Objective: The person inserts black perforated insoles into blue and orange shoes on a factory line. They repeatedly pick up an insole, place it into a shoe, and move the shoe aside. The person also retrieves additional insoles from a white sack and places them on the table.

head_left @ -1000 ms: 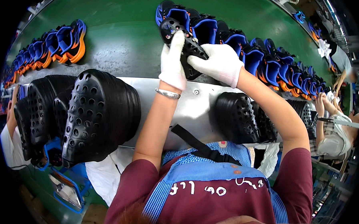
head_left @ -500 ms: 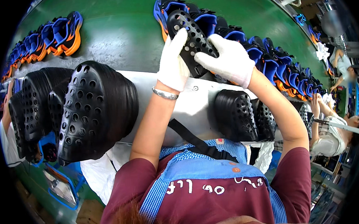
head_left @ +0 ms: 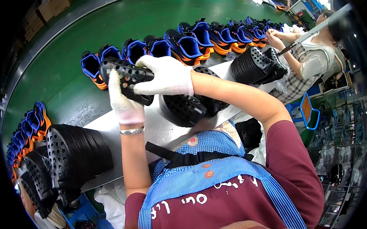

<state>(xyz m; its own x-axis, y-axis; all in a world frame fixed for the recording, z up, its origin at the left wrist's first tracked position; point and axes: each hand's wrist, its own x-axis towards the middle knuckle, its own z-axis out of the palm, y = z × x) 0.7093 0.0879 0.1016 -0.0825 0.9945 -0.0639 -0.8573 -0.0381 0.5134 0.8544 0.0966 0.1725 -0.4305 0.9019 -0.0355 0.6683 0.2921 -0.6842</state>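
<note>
Fingers [head_left: 114, 81] of left hand [head_left: 125, 107] and right hand [head_left: 167, 74] pinching perforated black insert [head_left: 125, 70], sneakers [head_left: 187, 46] partly hidden behind, black stacks [head_left: 81, 156] along tabletop [head_left: 154, 127]

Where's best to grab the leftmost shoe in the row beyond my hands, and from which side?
Probably best: the shoe by the left rim of its collar, from above left. Its opening faces up, while the next shoe and the black insert are on its right.
</note>
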